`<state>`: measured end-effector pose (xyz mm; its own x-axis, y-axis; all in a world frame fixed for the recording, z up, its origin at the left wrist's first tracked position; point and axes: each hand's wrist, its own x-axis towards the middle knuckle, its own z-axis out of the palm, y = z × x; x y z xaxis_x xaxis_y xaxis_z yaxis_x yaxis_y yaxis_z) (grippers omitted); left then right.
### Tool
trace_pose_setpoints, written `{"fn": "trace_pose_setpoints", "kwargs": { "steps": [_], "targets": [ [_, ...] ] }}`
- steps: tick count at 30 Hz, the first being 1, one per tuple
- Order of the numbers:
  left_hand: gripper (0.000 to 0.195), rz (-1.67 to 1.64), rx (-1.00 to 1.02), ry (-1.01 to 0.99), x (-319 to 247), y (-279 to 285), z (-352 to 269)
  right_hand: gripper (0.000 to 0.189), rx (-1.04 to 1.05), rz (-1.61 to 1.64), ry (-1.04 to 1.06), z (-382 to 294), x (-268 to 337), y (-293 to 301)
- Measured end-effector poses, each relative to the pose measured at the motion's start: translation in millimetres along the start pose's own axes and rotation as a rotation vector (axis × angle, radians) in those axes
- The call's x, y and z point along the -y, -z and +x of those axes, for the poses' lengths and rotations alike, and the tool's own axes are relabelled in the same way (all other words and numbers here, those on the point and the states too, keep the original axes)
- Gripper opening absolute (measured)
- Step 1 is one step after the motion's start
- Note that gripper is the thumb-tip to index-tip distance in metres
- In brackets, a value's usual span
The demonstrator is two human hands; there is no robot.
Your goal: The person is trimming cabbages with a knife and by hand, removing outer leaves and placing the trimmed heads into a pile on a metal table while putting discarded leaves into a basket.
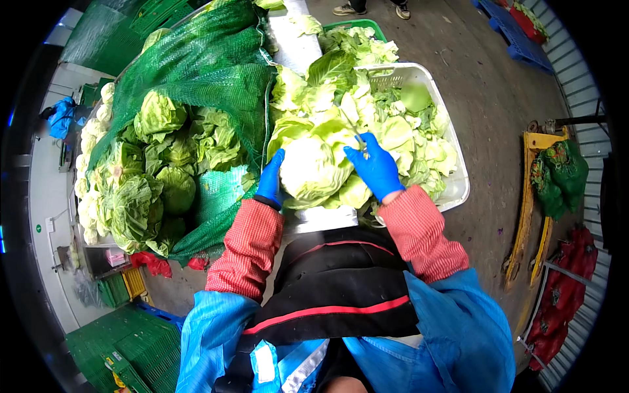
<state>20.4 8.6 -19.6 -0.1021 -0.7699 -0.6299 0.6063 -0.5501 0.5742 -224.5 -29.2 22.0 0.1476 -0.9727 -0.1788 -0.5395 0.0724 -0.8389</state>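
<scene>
A pale green cabbage head (314, 167) lies directly before me, with outer leaves spread open around its far side. My left hand (271, 179), in a blue glove, holds its left side. In my gloved right hand (374, 167) is a knife (351, 122), its blade pointing away and slightly left, over the loosened leaves at the cabbage's right. To the left, a green mesh sack (206, 64) spills several untrimmed cabbages (130, 206). At the right, loose leaves (400, 135) fill a white plastic basket (459, 182).
Behind the white basket stands a green crate (366, 23) of leaves. Several trimmed pale heads (92, 162) line the table's far left. On the right are a yellow pallet jack (526, 211), green mesh sacks (560, 177) and red sacks (560, 299). A person's shoes (350, 9) show at the top.
</scene>
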Motion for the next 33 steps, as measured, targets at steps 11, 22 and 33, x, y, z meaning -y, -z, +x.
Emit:
{"fn": "trace_pose_setpoints", "kwargs": {
  "steps": [11,22,33],
  "targets": [
    [0.071,1.327,-0.207,-0.827,-17.3,-61.3,-52.4,0.073,0.262,-0.038,0.103,17.2,-17.7,2.9],
    [0.106,1.818,-0.235,-0.691,-19.0,-98.6,-0.2,0.015,-0.039,-0.688,0.271,-47.4,2.2,15.6],
    [0.111,1.637,-0.243,-0.977,24.8,-72.1,20.0,0.034,-0.143,-0.416,0.353,-12.3,12.2,14.6]
  ]
}}
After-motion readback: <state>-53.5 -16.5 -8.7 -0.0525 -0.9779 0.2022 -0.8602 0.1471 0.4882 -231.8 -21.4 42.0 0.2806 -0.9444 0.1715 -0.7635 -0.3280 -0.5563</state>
